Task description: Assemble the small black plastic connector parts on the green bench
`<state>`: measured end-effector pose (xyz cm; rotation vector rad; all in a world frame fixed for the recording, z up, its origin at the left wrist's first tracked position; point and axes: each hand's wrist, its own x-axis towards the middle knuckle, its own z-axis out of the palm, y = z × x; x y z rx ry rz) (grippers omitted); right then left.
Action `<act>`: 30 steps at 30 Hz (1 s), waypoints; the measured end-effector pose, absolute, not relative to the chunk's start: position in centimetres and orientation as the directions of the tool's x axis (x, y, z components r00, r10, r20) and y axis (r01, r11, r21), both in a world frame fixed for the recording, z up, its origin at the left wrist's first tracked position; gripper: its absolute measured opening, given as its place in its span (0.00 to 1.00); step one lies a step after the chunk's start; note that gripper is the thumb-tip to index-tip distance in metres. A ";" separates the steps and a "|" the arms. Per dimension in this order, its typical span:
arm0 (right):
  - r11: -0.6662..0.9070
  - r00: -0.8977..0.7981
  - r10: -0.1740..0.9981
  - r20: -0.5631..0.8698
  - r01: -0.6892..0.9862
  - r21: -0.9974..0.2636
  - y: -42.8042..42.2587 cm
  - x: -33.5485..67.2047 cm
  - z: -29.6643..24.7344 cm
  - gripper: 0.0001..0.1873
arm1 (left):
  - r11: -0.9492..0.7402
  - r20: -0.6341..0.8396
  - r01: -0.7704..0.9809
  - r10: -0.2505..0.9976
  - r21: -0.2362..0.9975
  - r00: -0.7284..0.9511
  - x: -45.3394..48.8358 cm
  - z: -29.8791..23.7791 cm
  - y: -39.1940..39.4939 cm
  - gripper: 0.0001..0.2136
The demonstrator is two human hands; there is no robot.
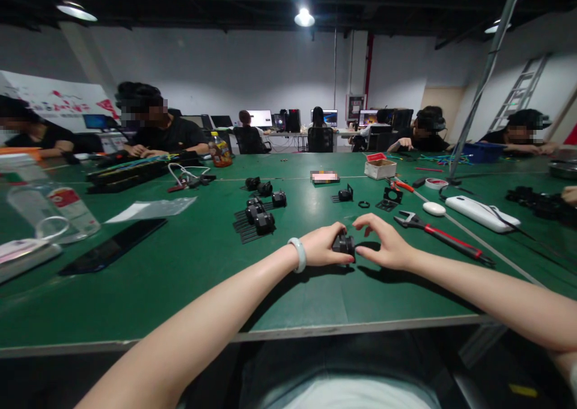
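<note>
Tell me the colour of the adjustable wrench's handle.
Red, on the metal adjustable wrench lying right of the hands; head view.

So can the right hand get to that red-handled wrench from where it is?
Probably yes. The wrench lies just beside the right hand on bare green table with nothing between, though that hand is now on the small black part.

Left hand [321,246] fingers cover most of small black part [344,243]; its shape and far-table faces unreadable, blurred.
</note>
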<state>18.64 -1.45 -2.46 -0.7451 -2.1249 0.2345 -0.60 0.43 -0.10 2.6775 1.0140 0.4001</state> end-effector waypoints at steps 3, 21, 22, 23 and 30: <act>0.822 -0.523 0.566 0.637 0.414 -0.390 -1.5 18.2 -2.7 0.25 | -0.734 0.165 0.602 0.666 0.314 0.727 -0.7 -0.1 0.6 0.27; 0.759 -0.552 0.651 0.521 0.447 -0.474 -1.6 18.2 -2.4 0.17 | -0.710 0.144 0.617 0.688 0.340 0.711 -0.6 0.4 0.2 0.24; 0.754 -0.549 0.656 0.519 0.448 -0.480 -1.5 18.2 -2.5 0.17 | -0.707 0.143 0.619 0.690 0.342 0.709 -0.6 0.4 0.2 0.24; 0.749 -0.542 0.662 0.518 0.451 -0.486 -1.5 18.2 -2.5 0.17 | -0.705 0.142 0.621 0.692 0.341 0.708 -0.6 0.4 0.2 0.23; 0.719 -0.549 0.687 0.476 0.417 -0.556 -1.3 18.0 -2.6 0.12 | -0.719 0.149 0.612 0.680 0.330 0.718 -0.6 0.4 0.1 0.23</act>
